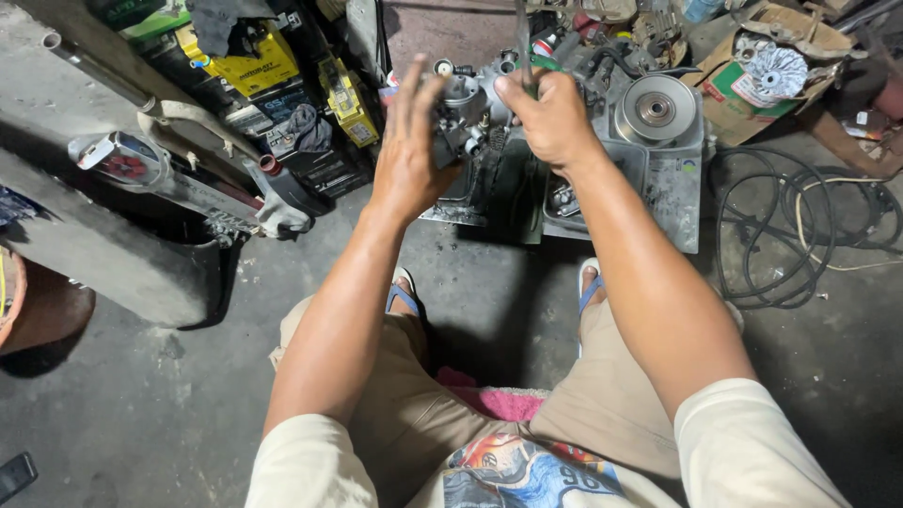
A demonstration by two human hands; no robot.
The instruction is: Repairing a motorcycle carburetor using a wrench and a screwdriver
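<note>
I sit low over a dirty concrete floor with both arms stretched forward. My left hand [410,141] holds a small grey metal carburetor [467,111] from its left side, with the fingers spread upward around it. My right hand [550,118] is closed around a thin tool with a green handle [532,58], whose shaft points up. The tool sits right next to the carburetor's upper right side. Where its tip touches is hidden by my fist.
A grey metal tray [673,179] with a round pulley [654,108] lies ahead on the right. Black cables [790,226] coil on the floor further right. Yellow boxes [254,61] and a chrome exhaust pipe [179,179] lie at the left. A torn cardboard box [752,94] holds a fan part.
</note>
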